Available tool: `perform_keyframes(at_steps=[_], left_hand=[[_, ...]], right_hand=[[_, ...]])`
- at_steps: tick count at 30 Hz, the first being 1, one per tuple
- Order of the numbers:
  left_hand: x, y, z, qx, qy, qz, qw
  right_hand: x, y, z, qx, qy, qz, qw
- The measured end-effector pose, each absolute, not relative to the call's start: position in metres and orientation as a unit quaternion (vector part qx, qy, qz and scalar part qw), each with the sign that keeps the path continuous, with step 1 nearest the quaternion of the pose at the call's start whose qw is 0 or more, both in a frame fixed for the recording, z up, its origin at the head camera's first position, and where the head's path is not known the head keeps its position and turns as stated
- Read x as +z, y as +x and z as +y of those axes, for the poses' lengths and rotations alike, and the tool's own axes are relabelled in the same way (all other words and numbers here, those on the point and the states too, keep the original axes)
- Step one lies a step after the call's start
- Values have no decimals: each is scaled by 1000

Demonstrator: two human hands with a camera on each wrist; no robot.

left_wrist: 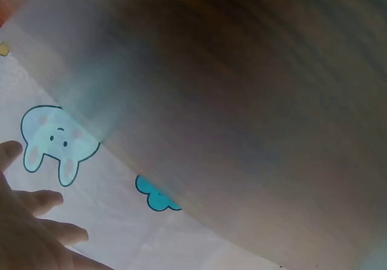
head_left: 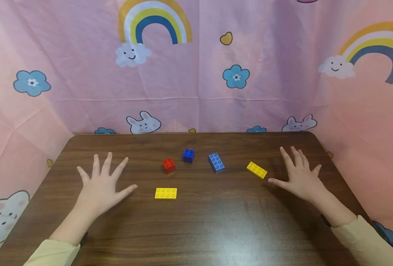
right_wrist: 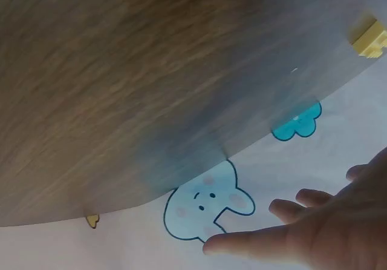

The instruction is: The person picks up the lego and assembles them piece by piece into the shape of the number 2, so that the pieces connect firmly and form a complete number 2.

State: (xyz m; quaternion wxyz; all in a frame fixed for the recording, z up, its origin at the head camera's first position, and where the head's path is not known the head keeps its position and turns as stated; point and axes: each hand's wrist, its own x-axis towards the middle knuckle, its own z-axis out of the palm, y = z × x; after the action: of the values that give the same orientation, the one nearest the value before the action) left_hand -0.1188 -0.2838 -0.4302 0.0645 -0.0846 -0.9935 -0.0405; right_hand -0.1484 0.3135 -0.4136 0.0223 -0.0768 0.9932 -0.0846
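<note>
In the head view my left hand (head_left: 100, 188) is spread wide over the left of the table, holding nothing. Nearest to it is a yellow flat building brick (head_left: 165, 193), with a red building brick (head_left: 168, 165) farther back. My right hand (head_left: 301, 179) has its fingers splayed at the right, its thumb tip close to a second yellow flat building brick (head_left: 257, 170). Between the hands, toward the back, sit a dark blue square brick (head_left: 188, 156) and a longer light blue brick (head_left: 216, 163). The right wrist view catches part of a yellow brick (right_wrist: 372, 40).
All the bricks lie apart on a dark wood-grain table (head_left: 203, 225) with rounded back corners. A pink cloth (head_left: 196, 81) printed with rainbows, flowers and rabbits hangs behind it and along both sides.
</note>
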Motion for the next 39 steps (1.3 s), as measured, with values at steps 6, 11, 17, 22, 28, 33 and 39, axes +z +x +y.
perform_keyframes(at_steps=[6,11,17,22,28,33,39], left_hand=[[-432,-124,-281,-55,-95,-991,77],[-431,-130,-276,-75,-110,-987,86],[-429,-137,-269,-100,-112,-986,75],[-429,-142,-264,-122,-119,-983,68],[-427,-146,-256,-159,-116,-979,55],[-424,-148,-251,-199,-114,-972,43],[-426,-150,-246,-231,-112,-966,35]], right_hand=[[-410,-149,305,-94,-83,992,19],[-411,-150,299,-103,-99,990,0],[-412,-153,289,-109,-128,985,-27],[-413,-156,277,-119,-157,979,-44],[-413,-156,262,-152,-192,968,-50],[-412,-153,247,-183,-210,960,-42],[-412,-150,226,-213,-233,948,-38]])
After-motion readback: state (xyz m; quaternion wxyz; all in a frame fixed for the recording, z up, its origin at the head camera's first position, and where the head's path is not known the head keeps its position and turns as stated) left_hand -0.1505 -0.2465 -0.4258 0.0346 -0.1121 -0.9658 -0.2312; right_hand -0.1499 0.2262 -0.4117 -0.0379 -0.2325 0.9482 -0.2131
